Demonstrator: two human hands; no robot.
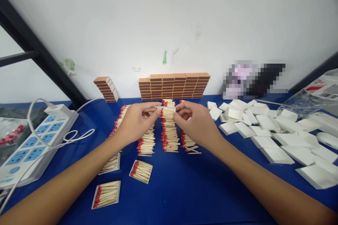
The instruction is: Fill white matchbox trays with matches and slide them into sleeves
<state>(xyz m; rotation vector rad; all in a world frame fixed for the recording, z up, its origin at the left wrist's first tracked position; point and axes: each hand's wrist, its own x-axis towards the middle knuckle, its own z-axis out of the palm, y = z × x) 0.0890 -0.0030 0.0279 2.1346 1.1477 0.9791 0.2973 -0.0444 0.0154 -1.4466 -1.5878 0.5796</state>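
Note:
My left hand [134, 121] and my right hand [199, 123] are both closed, pinching opposite ends of a small white matchbox tray [167, 108] with red-tipped matches in it. The tray is above a long row of loose matches [170, 135]. Other rows of matches lie alongside, one row [146, 140] beside my left hand and another row [188, 140] partly under my right hand. Nearer to me are filled trays: one tray [107, 194] at the front, a tilted tray [141, 171], and a third tray [112, 164] partly hidden by my left forearm.
Stacked brown matchboxes [174, 86] stand against the wall, with a smaller leaning stack [106, 89] to their left. White empty trays [266, 140] are heaped on the right. A power strip [37, 144] with cables is at left on the blue table [185, 193].

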